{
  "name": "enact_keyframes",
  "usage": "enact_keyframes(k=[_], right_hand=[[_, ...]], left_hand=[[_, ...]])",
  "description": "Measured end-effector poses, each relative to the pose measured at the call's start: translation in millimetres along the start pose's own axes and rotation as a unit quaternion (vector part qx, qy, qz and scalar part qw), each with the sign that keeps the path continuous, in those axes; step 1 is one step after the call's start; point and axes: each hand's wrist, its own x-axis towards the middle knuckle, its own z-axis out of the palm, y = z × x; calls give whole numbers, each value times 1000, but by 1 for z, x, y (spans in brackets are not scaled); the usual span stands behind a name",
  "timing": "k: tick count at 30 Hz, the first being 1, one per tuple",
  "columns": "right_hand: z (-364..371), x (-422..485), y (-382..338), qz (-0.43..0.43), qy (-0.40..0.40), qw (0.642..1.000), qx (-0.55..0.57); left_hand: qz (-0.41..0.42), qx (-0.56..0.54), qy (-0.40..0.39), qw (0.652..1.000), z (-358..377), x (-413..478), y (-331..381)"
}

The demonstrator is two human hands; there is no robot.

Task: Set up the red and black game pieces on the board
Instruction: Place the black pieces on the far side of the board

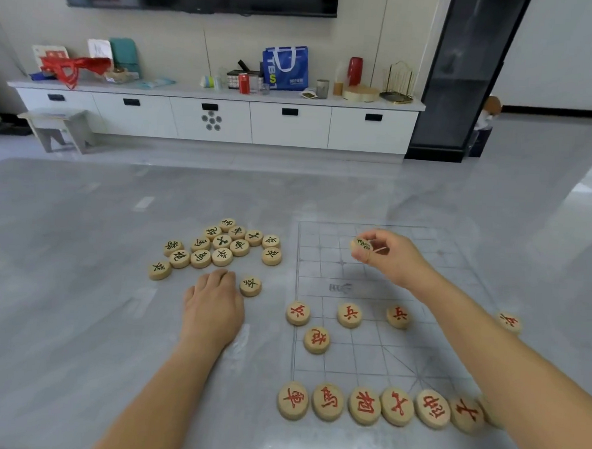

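On your left, the loose cluster of round pale wooden discs with black characters point(218, 246) lies flat on the grey table point(79, 281), off the board, some touching. One more black-marked disc point(250, 285) sits apart, just beside your left hand point(213, 305). That hand rests palm down on the table with fingers curled under; you hold nothing in it that shows.

Further right, the thin, nearly clear grid sheet of the board point(376, 359) carries the red-marked wooden discs point(364, 404): a near row along the edge, one cannon piece above it, and soldiers spaced along a line. Your right forearm hides part of that side.

Your right hand point(385, 254) is raised over the far half of the board, thumb and fingertips pinched on a single black-lettered wooden disc point(361, 245), held tilted.

These discs look hard, light and smooth, so they should not deform; pinch them by the rim, as you do now. Set down gently: the thin sheet will likely slide. No containers are in play on the table.
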Motion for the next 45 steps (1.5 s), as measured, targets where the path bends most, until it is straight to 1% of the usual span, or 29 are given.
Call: enact_keyframes(k=[3,6,11,15,17,19,23,27,31,37,45], right_hand=[[25,3,-3,-17,-23,999,-39],[58,9,-10,-29,-65,994,-87],[104,20,-26,-46,-104,971,-208],[119,24,-37,-62,-133,962,-232],[112,23,-40,-67,-145,959,-234],[94,21,-41,-67,-137,959,-237],[37,12,-36,-54,-88,962,-253],[-18,-5,-25,-17,-35,974,-223],[-49,-19,-15,-6,-8,976,-219],[-56,-25,-8,-2,1,976,-216],[-19,-17,-3,-8,-32,977,-209]], left_hand=[[1,-2,0,1000,0,-1,2],[3,-9,4,1000,-1,-2,2],[4,-7,4,1000,0,1,0],[8,-3,4,1000,0,2,-4],[10,-3,7,1000,2,2,-6],[12,-4,11,1000,2,1,-7],[14,-6,13,1000,3,1,-7],[13,-3,15,1000,3,1,-7],[10,-4,7,1000,3,2,-5],[12,-10,9,1000,2,0,-5],[15,-10,10,1000,1,-1,-3]])
